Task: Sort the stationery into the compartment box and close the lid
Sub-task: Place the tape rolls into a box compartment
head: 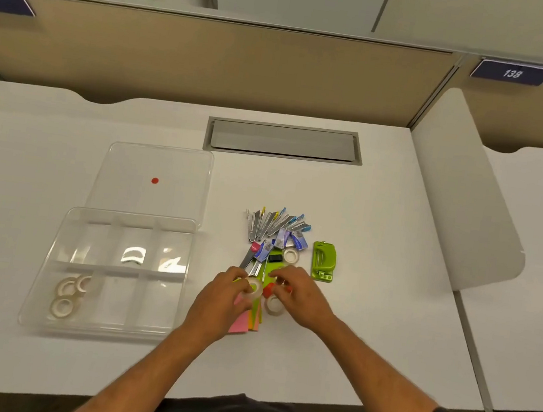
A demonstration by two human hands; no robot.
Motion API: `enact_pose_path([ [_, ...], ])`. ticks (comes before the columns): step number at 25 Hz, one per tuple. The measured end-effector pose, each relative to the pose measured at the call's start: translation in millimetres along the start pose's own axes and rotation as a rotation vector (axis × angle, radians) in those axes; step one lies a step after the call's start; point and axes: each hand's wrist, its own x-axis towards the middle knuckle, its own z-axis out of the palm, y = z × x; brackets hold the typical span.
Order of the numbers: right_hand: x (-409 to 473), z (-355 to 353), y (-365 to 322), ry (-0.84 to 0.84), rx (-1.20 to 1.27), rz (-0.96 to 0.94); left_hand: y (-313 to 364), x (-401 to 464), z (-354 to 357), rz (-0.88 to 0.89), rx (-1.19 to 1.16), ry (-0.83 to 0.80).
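Observation:
A clear compartment box lies open on the white desk at the left, with three tape rolls in its near-left compartment. Its clear lid, marked by a red dot, lies flat behind it. The stationery pile sits mid-desk: metal staple removers, blue staple packs, a black clip, another tape roll, coloured sticky notes. My left hand holds a tape roll at the pile's near edge. My right hand curls over small red items, beside a tape roll; what it holds is hidden.
A green hole punch lies right of the pile. A grey cable hatch is set into the desk at the back. A white curved divider bounds the desk on the right, beige partitions at the back.

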Motion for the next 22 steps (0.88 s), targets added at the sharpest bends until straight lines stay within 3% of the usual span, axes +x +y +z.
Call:
enact_pose_path([
  [4, 21, -7, 15, 0.046, -0.186, 0.253, -11, -10, -9, -0.030, -0.030, 0.014],
  [12, 53, -4, 28, -0.105, -0.481, 0.346, -22, -29, -21, -0.089, -0.060, 0.065],
  [22, 39, 3, 25, 0.065, -0.319, 0.341, -31, -40, -26, -0.139, -0.118, 0.059],
])
